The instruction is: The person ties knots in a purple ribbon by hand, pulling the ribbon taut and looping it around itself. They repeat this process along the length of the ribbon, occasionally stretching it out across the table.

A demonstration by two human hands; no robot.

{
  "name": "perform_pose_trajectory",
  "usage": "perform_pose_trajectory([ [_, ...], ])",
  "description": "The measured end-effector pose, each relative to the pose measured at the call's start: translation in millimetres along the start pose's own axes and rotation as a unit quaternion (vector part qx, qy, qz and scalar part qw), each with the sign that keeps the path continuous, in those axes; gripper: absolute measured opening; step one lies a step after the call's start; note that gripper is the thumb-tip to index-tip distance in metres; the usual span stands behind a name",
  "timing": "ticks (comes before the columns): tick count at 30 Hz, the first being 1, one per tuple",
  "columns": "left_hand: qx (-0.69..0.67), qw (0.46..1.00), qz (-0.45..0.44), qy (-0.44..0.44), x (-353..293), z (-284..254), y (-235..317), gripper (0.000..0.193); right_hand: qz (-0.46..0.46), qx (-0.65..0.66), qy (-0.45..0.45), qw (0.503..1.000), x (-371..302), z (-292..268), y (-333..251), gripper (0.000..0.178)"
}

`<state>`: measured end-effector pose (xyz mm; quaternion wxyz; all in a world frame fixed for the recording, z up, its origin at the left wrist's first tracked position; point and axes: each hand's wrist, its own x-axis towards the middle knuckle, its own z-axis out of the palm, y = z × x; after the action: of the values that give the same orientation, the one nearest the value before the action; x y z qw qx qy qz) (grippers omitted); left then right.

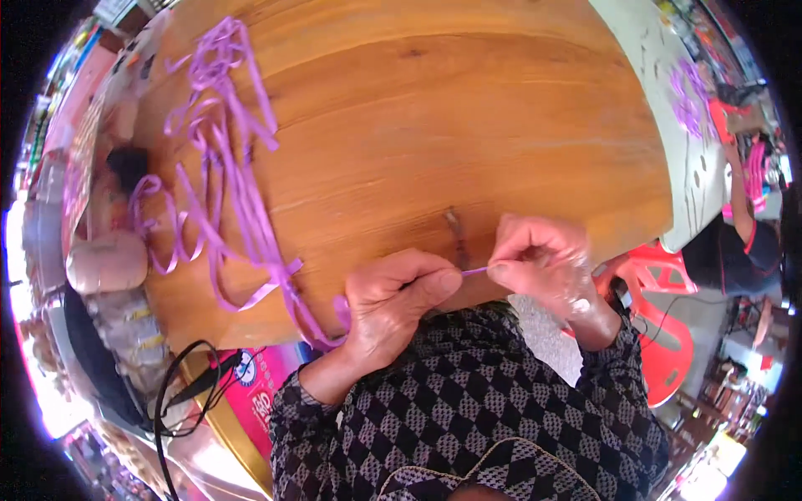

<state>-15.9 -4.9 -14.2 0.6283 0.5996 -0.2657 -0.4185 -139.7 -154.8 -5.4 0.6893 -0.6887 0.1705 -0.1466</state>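
A thin purple ribbon (474, 270) is stretched level between my two hands, close to the table's near edge. My left hand (393, 305) pinches one part between thumb and forefinger. My right hand (543, 263) pinches the other part, its fingers curled. Beside my left wrist the ribbon appears again and joins a loose, tangled heap of purple ribbon (238, 184) along the table's left side. Whether it is one continuous length, I cannot tell.
The wooden table (434, 134) has a dark mark (455, 230) near my hands. At the left edge sits a pale pinkish roll (107, 260). On the right are a white table (660, 108) with more purple ribbon (689, 100), a red stool (664, 351) and another person (727, 250). A black cable (167, 401) hangs lower left.
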Motion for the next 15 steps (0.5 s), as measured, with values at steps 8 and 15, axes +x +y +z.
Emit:
perform_pose_trajectory([
  [8, -0.120, 0.990, 0.069, 0.013, -1.1, 9.9, 47.6, 0.017, 0.003, 0.172, 0.007, 0.985, 14.4, 10.4, -18.9, 0.044],
  [15, -0.285, 0.931, 0.226, -0.032, 33.1, -32.7, 111.1, 0.027, 0.062, 0.193, -0.180, 0.963, 53.0, 60.0, -46.2, 0.050],
])
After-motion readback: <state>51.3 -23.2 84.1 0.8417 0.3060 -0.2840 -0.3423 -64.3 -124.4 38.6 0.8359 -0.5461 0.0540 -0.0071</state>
